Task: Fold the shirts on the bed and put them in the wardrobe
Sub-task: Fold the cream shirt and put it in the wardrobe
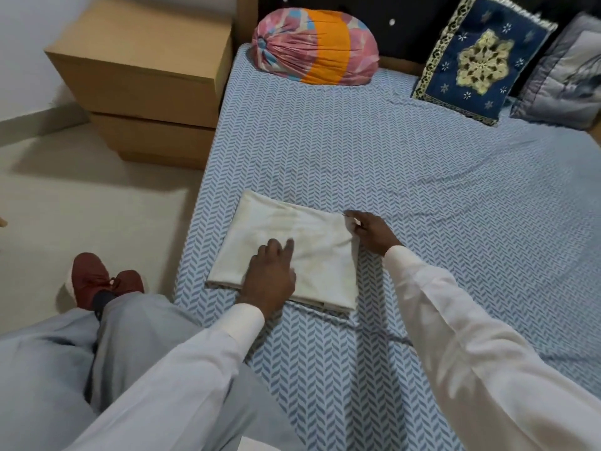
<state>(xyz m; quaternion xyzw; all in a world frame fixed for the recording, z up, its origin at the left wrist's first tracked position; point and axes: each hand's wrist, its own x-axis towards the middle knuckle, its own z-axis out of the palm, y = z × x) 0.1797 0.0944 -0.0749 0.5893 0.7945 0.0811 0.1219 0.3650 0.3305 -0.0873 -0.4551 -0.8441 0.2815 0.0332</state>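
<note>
A white shirt lies folded into a flat rectangle near the left edge of the bed, which has a blue-and-white herringbone sheet. My left hand rests flat on the shirt's near half, fingers spread and straight. My right hand is at the shirt's far right corner and pinches a bit of the fabric there between thumb and fingers. No wardrobe is in view.
At the head of the bed lie a pink-and-orange bolster, a dark blue embroidered cushion and a grey pillow. Two stacked cardboard boxes stand on the floor left of the bed. My legs and red shoes are at the lower left.
</note>
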